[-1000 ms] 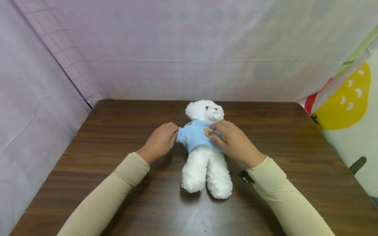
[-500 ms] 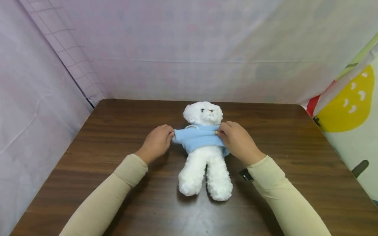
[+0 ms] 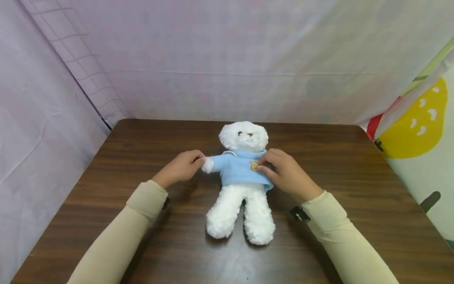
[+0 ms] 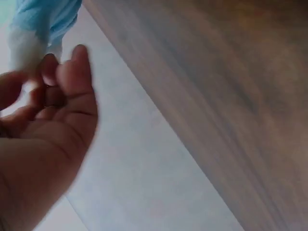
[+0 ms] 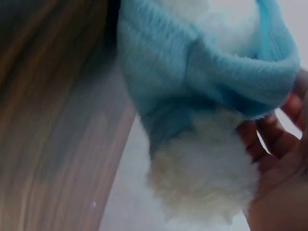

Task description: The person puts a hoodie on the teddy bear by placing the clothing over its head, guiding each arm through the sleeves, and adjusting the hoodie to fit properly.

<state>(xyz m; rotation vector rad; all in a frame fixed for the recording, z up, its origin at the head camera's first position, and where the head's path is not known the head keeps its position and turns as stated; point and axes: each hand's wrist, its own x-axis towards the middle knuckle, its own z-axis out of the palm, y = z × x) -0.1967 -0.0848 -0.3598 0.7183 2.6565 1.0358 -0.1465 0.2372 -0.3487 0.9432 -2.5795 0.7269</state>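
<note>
A white plush teddy bear [image 3: 244,136] lies on its back on the brown table, face up, legs toward me. It wears a light blue shirt [image 3: 235,171] with a small yellow-brown animal patch. My left hand [image 3: 181,167] pinches the white paw [image 3: 208,165] that sticks out of the sleeve on the left. On the other side, my right hand [image 3: 292,175] holds the shirt at the chest, thumb beside the patch. That hand covers the bear's other arm in the head view. In the right wrist view, the other paw [image 5: 207,178] hangs from its sleeve beside my curled fingers.
The brown wooden table [image 3: 117,189] spreads out around the bear. Pale curtains [image 3: 227,59] hang behind and to the left of it. At the right is a light cloth with a yellow print [image 3: 422,122].
The left paw now shows outside the sleeve, and my left hand has shifted slightly left. The bear's head has turned upward and its legs have swung left. The patch, partly covered before, shows again.
</note>
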